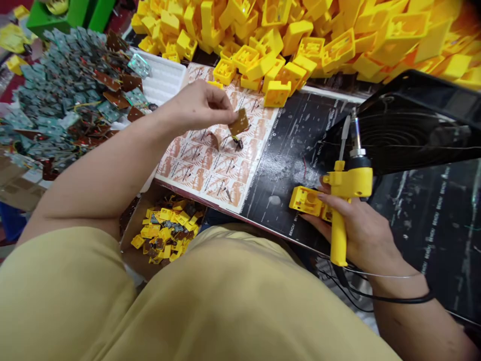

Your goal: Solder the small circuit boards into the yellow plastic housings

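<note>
My left hand [206,105] pinches a small brown circuit board [239,122] between thumb and fingertips, over the patterned sheet [199,175]. Wires and a small dark part [237,143] hang below the board. My right hand [363,230] is closed around a yellow soldering gun [340,225], whose metal tip [354,131] points up and away. Fingers of the same hand also rest against a yellow plastic housing [306,200] with its hollow side up, near the table's front edge. How firmly they grip the housing is hidden.
Yellow housings [259,55] are heaped along the back. A pile of wired circuit boards [71,80] lies at left beside a white foam tray [161,75]. A black fan [406,120] stands at right. Below the edge, a cardboard box [131,245] holds yellow pieces. A cable [391,299] crosses my right wrist.
</note>
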### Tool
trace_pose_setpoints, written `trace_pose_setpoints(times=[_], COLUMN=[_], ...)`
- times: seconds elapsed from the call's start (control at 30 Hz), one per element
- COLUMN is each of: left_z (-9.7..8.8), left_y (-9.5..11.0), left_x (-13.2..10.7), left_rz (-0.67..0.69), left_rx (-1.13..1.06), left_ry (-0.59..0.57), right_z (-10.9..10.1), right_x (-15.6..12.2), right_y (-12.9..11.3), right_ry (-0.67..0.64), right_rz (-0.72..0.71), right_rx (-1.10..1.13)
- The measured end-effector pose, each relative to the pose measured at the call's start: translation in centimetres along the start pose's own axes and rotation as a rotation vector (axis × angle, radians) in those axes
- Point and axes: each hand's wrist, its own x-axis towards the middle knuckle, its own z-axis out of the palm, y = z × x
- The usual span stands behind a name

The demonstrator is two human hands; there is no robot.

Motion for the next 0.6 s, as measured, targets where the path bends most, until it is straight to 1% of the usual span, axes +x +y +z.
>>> trace_pose_setpoints(times=[0.07, 0.13, 0.23, 0.27, 0.3, 0.33, 0.4, 0.47, 0.5, 0.53, 0.57, 0.6], left_z=[-0.4, 0.1, 1.9, 2.7, 3.4, 4.1, 5.2, 5.7, 5.8, 5.7, 5.6, 5.4], left_y=[2.0, 3.2, 3.4, 3.2, 2.8, 2.3, 1.1, 0.0, -0.5, -0.8, -0.9, -0.9], left_x=[-0.1, 0.1, 0.1, -0.2, -0.6, -1.2, -2.6, -4.2, -5.0, -5.7, -6.3, -6.7], left_rz=[0.001, 0.044, 0.215, 0.282, 0.35, 0.428, 0.603, 0.754, 0.789, 0.784, 0.739, 0.666], left_rx=[-0.166, -0.227, -0.205, -0.158, -0.077, 0.039, 0.312, 0.474, 0.497, 0.494, 0.472, 0.44], left_ry=[0.015, 0.095, 0.278, 0.313, 0.31, 0.271, 0.129, 0.031, 0.031, 0.053, 0.084, 0.109], right_z=[0.2, 0.5, 1.4, 1.7, 2.0, 2.2, 2.2, 1.7, 1.3, 0.8, 0.3, -0.2], right_x=[0.0, 0.4, 1.2, 1.5, 1.8, 2.0, 2.3, 2.4, 2.5, 2.5, 2.5, 2.5], right_y=[-0.3, -0.9, -2.1, -2.4, -2.7, -2.9, -3.0, -2.9, -2.9, -2.9, -2.9, -2.8], right_ry=[0.032, 0.064, 0.118, 0.127, 0.123, 0.111, 0.09, 0.105, 0.124, 0.143, 0.155, 0.162], right_rz=[0.013, 0.028, 0.09, 0.11, 0.118, 0.118, 0.103, 0.104, 0.116, 0.13, 0.141, 0.147], right_rx=[0.03, 0.058, 0.088, 0.096, 0.109, 0.126, 0.171, 0.209, 0.219, 0.226, 0.23, 0.232])
